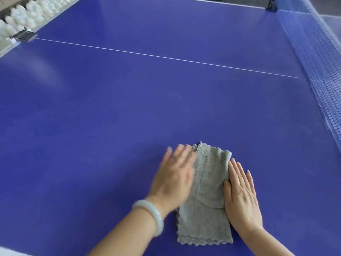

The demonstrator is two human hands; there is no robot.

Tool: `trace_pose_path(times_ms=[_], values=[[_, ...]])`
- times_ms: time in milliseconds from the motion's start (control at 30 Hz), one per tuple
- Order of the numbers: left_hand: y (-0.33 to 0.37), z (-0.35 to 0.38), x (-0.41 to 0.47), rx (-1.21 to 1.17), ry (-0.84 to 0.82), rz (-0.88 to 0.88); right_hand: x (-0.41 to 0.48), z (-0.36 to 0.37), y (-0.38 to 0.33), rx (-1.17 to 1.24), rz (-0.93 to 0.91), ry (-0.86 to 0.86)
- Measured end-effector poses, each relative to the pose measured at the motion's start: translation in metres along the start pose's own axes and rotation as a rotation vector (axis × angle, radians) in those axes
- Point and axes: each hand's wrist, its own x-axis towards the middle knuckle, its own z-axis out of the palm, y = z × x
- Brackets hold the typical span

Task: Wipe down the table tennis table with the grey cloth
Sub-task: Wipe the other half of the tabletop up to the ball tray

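The grey cloth lies folded lengthwise on the blue table tennis table, near its front edge. My left hand, blurred by motion, lies flat with straight fingers over the cloth's left side; a pale bangle sits on that wrist. My right hand rests flat with straight fingers along the cloth's right edge, its thumb touching the fabric. Both palms face down. The cloth's scalloped near edge points toward me.
A white centre line crosses the table. The blue net runs along the right side, with a black clamp at its far end. Rows of white bottles stand beyond the far left edge.
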Motion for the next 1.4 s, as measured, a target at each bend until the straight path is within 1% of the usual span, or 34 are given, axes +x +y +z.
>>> trace_pose_path(times_ms=[33, 100, 167, 200, 233, 300, 367, 433, 467, 567, 600, 667, 700, 733, 767, 800, 867, 900, 933, 967, 1000, 1033, 1067, 1133, 1167, 1200, 1233, 1267, 1300, 1400], values=[[-0.027, -0.011, -0.002, 0.038, 0.028, -0.086, 0.001, -0.002, -0.001, 0.028, 0.019, -0.006], [-0.072, -0.027, -0.006, 0.118, -0.018, -0.204, 0.001, -0.006, -0.007, 0.074, 0.083, 0.020], [-0.096, -0.030, -0.007, 0.196, -0.075, -0.189, 0.000, -0.006, -0.028, 0.020, 0.088, 0.118], [-0.099, -0.027, -0.005, 0.208, -0.098, -0.163, 0.001, -0.002, -0.044, 0.001, 0.033, 0.139], [-0.100, -0.024, -0.005, 0.205, -0.106, -0.148, 0.000, 0.005, -0.058, -0.010, -0.045, 0.118], [-0.100, -0.017, -0.007, 0.206, -0.088, -0.147, -0.003, 0.022, -0.076, -0.068, -0.165, -0.005], [-0.103, -0.012, -0.008, 0.208, -0.056, -0.148, -0.002, 0.027, -0.064, -0.135, -0.160, -0.051], [-0.104, -0.010, -0.007, 0.208, -0.028, -0.131, 0.005, 0.016, -0.032, -0.176, -0.064, -0.009], [-0.105, -0.010, -0.007, 0.205, -0.023, -0.128, 0.010, 0.007, -0.013, -0.196, 0.013, 0.012], [-0.102, -0.011, -0.006, 0.206, -0.028, -0.141, 0.049, -0.021, 0.044, -0.265, 0.293, 0.090], [-0.101, -0.012, -0.005, 0.209, -0.029, -0.145, 0.069, -0.030, 0.059, -0.266, 0.393, 0.092], [-0.098, -0.013, -0.004, 0.216, -0.039, -0.157, 0.111, -0.042, 0.068, -0.217, 0.566, 0.054], [-0.097, -0.013, -0.004, 0.217, -0.044, -0.162, 0.131, -0.041, 0.061, -0.197, 0.595, 0.046], [-0.097, -0.014, -0.004, 0.218, -0.052, -0.166, 0.146, -0.034, 0.046, -0.197, 0.575, 0.044], [-0.097, -0.015, -0.004, 0.219, -0.060, -0.170, 0.157, -0.023, 0.025, -0.199, 0.503, 0.038], [-0.098, -0.015, -0.004, 0.221, -0.067, -0.170, 0.162, -0.011, -0.001, -0.190, 0.385, 0.019], [-0.098, -0.016, -0.005, 0.217, -0.071, -0.169, 0.149, 0.014, -0.051, -0.181, 0.054, -0.047], [-0.098, -0.017, -0.006, 0.208, -0.071, -0.170, 0.133, 0.022, -0.066, -0.197, -0.118, -0.097], [-0.098, -0.017, -0.006, 0.197, -0.074, -0.173, 0.115, 0.025, -0.068, -0.216, -0.277, -0.157], [-0.098, -0.016, -0.006, 0.189, -0.078, -0.177, 0.102, 0.022, -0.059, -0.233, -0.409, -0.174], [-0.098, -0.015, -0.006, 0.185, -0.084, -0.180, 0.099, 0.013, -0.040, -0.251, -0.472, -0.163], [-0.098, -0.015, -0.006, 0.185, -0.092, -0.184, 0.106, 0.003, -0.016, -0.279, -0.442, -0.114], [-0.099, -0.014, -0.006, 0.189, -0.103, -0.188, 0.120, -0.008, 0.010, -0.302, -0.314, -0.054], [-0.099, -0.014, -0.006, 0.200, -0.117, -0.197, 0.165, -0.031, 0.052, -0.280, 0.112, 0.038], [-0.099, -0.015, -0.006, 0.201, -0.120, -0.201, 0.191, -0.039, 0.062, -0.251, 0.287, 0.060], [-0.098, -0.016, -0.006, 0.197, -0.124, -0.204, 0.214, -0.041, 0.060, -0.223, 0.388, 0.070], [-0.098, -0.016, -0.006, 0.191, -0.128, -0.205, 0.232, -0.038, 0.044, -0.204, 0.420, 0.067], [-0.098, -0.017, -0.006, 0.190, -0.128, -0.204, 0.245, -0.029, 0.021, -0.199, 0.394, 0.055], [-0.098, -0.018, -0.006, 0.192, -0.124, -0.201, 0.253, -0.016, -0.007, -0.201, 0.317, 0.038], [-0.097, -0.021, -0.004, 0.187, -0.101, -0.193, 0.246, 0.029, -0.104, -0.181, -0.100, -0.038]])
